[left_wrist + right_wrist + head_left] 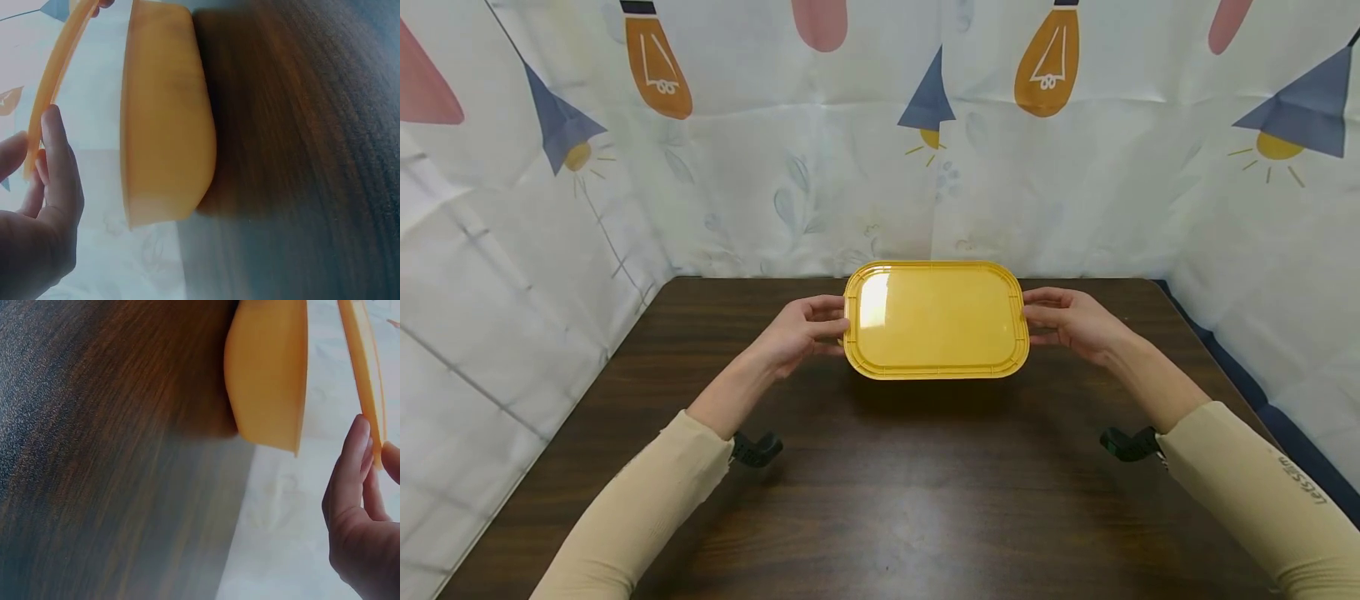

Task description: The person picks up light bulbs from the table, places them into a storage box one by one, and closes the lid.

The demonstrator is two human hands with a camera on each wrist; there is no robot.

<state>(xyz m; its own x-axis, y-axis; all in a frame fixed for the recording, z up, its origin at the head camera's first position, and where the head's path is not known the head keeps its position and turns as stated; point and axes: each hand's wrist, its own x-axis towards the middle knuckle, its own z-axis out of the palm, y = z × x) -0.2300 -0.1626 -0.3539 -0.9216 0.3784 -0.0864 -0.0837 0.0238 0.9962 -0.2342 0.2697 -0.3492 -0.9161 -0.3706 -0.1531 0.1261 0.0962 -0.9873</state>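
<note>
A yellow rounded-rectangular lid (936,321) is held level above the table by both hands. My left hand (801,333) pinches its left end between thumb and fingers, and the right hand (1071,323) pinches the opposite end. Below the lid, a yellow box (165,119) rests on the table, with a gap between the two. The right wrist view also shows this box (269,375) apart from the lid (362,369). From the head view the lid covers the box, so its inside is hidden.
The dark wood-grain table (910,483) extends toward the front. A white patterned curtain (865,192) hangs behind it and along both sides. A black device (757,450) sits at the left wrist, and another black device (1129,444) at the right.
</note>
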